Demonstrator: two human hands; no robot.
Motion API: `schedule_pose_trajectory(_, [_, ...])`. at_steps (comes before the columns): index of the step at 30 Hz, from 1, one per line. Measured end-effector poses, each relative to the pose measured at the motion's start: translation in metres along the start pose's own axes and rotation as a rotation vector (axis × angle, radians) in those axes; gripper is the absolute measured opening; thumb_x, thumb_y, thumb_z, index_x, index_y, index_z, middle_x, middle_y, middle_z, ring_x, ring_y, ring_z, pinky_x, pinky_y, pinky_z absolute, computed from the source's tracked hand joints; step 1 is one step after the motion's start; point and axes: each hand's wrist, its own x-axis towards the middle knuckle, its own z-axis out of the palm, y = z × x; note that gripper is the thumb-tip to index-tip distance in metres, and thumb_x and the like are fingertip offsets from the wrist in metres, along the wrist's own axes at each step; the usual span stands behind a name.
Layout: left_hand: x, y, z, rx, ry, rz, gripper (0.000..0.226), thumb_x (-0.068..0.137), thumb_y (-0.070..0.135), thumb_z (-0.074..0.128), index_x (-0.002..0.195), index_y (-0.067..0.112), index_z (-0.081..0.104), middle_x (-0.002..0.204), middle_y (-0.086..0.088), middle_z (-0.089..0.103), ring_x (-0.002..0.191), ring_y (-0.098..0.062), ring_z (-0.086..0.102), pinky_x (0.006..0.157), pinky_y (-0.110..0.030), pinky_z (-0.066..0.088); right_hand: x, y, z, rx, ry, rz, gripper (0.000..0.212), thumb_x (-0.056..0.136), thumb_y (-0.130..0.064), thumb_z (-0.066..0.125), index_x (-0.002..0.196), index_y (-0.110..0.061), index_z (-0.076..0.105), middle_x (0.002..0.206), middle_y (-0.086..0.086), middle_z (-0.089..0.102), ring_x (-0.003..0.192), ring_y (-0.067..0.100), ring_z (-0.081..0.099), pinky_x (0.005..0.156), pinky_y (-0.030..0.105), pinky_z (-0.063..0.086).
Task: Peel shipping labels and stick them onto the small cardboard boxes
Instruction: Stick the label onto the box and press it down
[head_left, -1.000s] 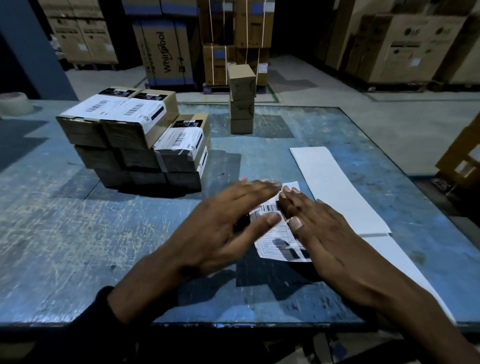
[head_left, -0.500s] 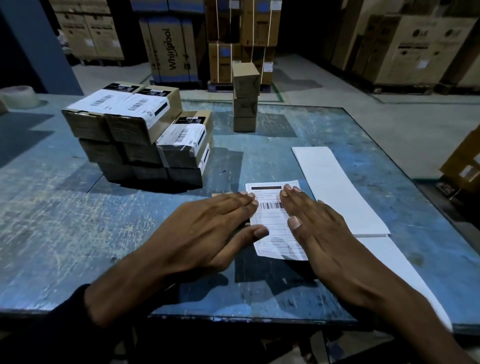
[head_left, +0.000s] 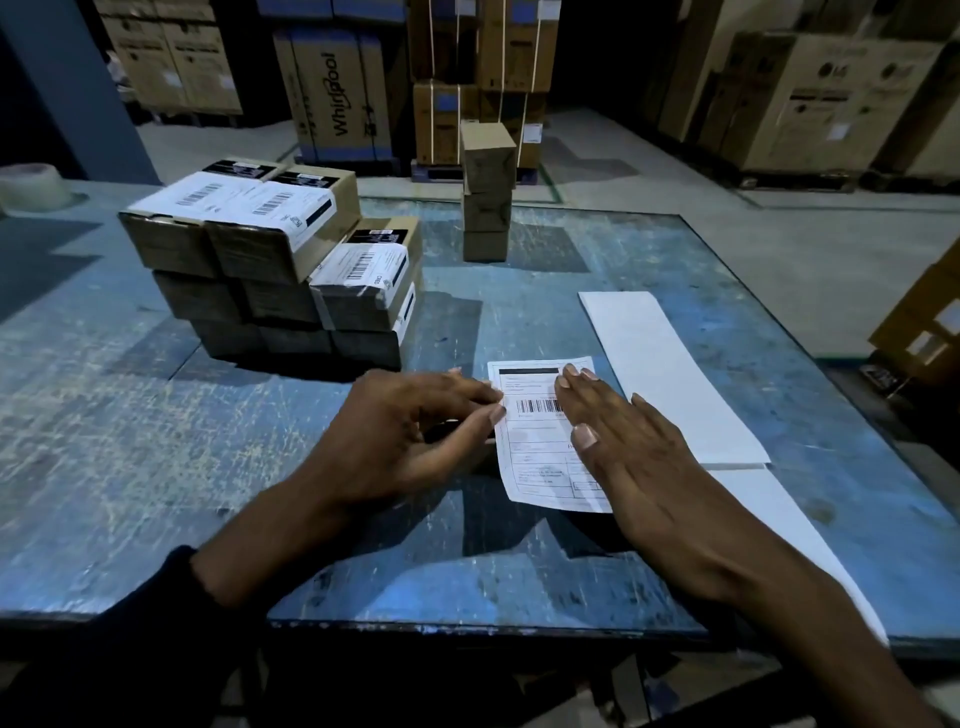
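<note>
A white shipping label (head_left: 535, 457) with a barcode lies over a small cardboard box (head_left: 487, 458) near the table's front. The label and my hands hide most of that box. My right hand (head_left: 639, 457) presses flat on the label's right half, fingers straight. At the box's left end my left hand (head_left: 405, 436) curls, with its fingertips at the label's left edge and its thumb against the near side. The label's near end hangs past the box.
A stack of labelled boxes (head_left: 260, 249) stands at the left rear of the blue table (head_left: 130, 441). Three plain boxes (head_left: 485, 208) are piled at the far edge. A long white label strip (head_left: 670, 374) lies to the right, and a tape roll (head_left: 31, 184) sits far left.
My left hand slid leftward off the label, uncovering the barcode, and its fingers now curl at the box's left end. My right hand stayed flat on the label.
</note>
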Motion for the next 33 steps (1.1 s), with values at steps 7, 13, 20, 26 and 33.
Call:
schedule_pose_trajectory(7, [-0.001,-0.011,0.008,-0.155,0.091,-0.101,0.015,0.08,0.018,0.094,0.092,0.013,0.087,0.103,0.003,0.082,0.096,-0.008,0.078,0.099,-0.031,0.058,0.028,0.022,-0.02,0.362,0.112,0.052,0.063,0.086,-0.095,0.036,0.137,-0.065,0.059,0.144,-0.046,0.051,0.13,-0.034,0.035,0.107,-0.002,0.029])
schedule_pose_trajectory(13, [-0.009,-0.011,0.006,-0.207,0.019,-0.178,0.024,0.084,0.027,0.093,0.103,0.014,0.086,0.118,0.004,0.079,0.119,-0.013,0.071,0.101,-0.043,0.057,0.017,0.017,-0.012,0.483,0.309,0.088,0.027,0.092,-0.055,0.07,0.117,-0.049,0.08,0.127,-0.034,0.07,0.125,-0.015,0.058,0.099,0.016,0.049])
schedule_pose_trajectory(20, [-0.014,-0.028,-0.008,-0.137,-0.24,-0.182,0.055,0.076,0.035,0.097,0.127,0.029,0.077,0.15,-0.003,0.05,0.142,-0.012,0.053,0.117,-0.043,0.048,0.016,0.017,-0.007,0.749,0.218,0.149,0.026,0.098,-0.035,0.073,0.123,-0.037,0.08,0.127,-0.021,0.075,0.116,-0.001,0.07,0.096,0.027,0.058])
schedule_pose_trajectory(26, [-0.012,-0.028,-0.008,-0.262,-0.124,-0.151,0.048,0.08,0.036,0.09,0.126,0.027,0.078,0.139,-0.001,0.056,0.138,-0.024,0.057,0.111,-0.043,0.054,0.026,0.01,-0.02,0.771,0.325,0.112,0.028,0.088,-0.052,0.073,0.112,-0.043,0.083,0.116,-0.021,0.075,0.111,0.003,0.072,0.092,0.025,0.052])
schedule_pose_trajectory(33, [-0.007,-0.02,-0.015,-0.449,0.061,-0.18,0.036,0.083,0.029,0.088,0.118,0.019,0.083,0.139,-0.009,0.058,0.135,-0.028,0.06,0.107,-0.05,0.056,0.042,-0.003,-0.049,0.836,0.11,0.049,0.038,0.083,-0.035,0.083,0.12,-0.032,0.082,0.124,0.001,0.078,0.113,0.018,0.076,0.101,0.038,0.061])
